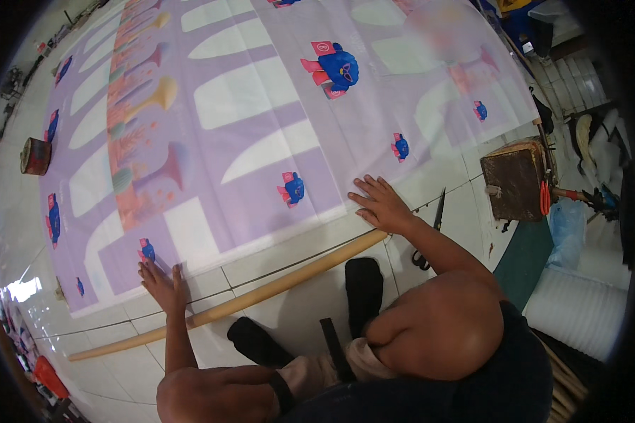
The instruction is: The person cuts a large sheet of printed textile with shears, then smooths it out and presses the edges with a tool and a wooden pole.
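A large sheet of printed fabric, lilac and white with blue cartoon figures, lies spread over the tiled floor in front of me. My left hand rests on its near edge beside a small blue figure, fingers apart. Farther right, my right hand presses flat near the same edge, fingers spread. Neither hand grips anything. Between the sheet and my feet lies a long tan tube, running under both forearms. Black scissors lie on the tiles just past my right forearm, partly hidden by it.
A rusty tin weighs down the sheet's left edge. At the right stand a worn brown box and red-handled pliers or cutters. Beyond them are clear plastic and a white foam roll. My dark-socked feet are behind the tube.
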The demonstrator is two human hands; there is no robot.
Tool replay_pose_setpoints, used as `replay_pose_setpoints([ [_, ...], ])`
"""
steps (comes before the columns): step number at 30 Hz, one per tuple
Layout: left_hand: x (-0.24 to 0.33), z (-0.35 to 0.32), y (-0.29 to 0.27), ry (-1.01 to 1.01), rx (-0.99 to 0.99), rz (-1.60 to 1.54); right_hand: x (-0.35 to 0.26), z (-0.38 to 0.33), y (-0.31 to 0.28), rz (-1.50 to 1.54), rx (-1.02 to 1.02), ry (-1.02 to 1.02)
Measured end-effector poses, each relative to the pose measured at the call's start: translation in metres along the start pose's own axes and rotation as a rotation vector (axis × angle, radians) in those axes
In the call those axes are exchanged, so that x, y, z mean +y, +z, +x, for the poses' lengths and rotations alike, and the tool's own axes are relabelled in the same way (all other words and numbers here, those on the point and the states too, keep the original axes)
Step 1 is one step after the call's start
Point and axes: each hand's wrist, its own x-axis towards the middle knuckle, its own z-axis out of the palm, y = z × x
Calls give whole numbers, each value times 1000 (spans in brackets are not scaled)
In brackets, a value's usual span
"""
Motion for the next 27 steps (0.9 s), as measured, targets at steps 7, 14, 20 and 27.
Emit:
replay_pose_setpoints([
  [7,21,-2,1,-59,-64,23,-8,-8,-8,-122,-79,4],
  [14,26,-6,1,-49,-84,33,1,-13,0,-145,-34,-46],
  [20,15,-8,0,-39,-92,41,-2,-10,1,-136,5,-75],
  [27,20,-7,-5,-82,-134,17,-16,4,-11,17,31,-119],
])
